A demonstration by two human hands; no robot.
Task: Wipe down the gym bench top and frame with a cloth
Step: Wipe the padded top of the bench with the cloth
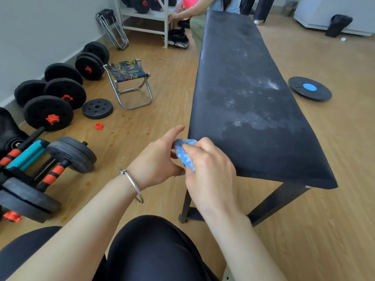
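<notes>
While both hands meet just off the near left corner of the bench top (249,118), a bunched blue cloth (185,153) sits between them, close beside the pad's edge without clearly touching it. The right hand (209,171) is closed around the cloth, its knuckles over most of the fabric, so only a crumpled blue fold shows at the thumb side. The left hand (160,159) pinches the same fold from the opposite side, its index finger held out straight and pointing toward the bench; a thin metal bangle (132,184) circles that wrist. White powdery smears cover the middle of the black pad, thickest toward its right edge. Below the near end of the pad, the dark frame (276,203) angles down to the wooden floor (324,230). Left of the bench lie dumbbells (54,110) and a small folding stool (129,82); right of it rests a round balance board (309,88).
</notes>
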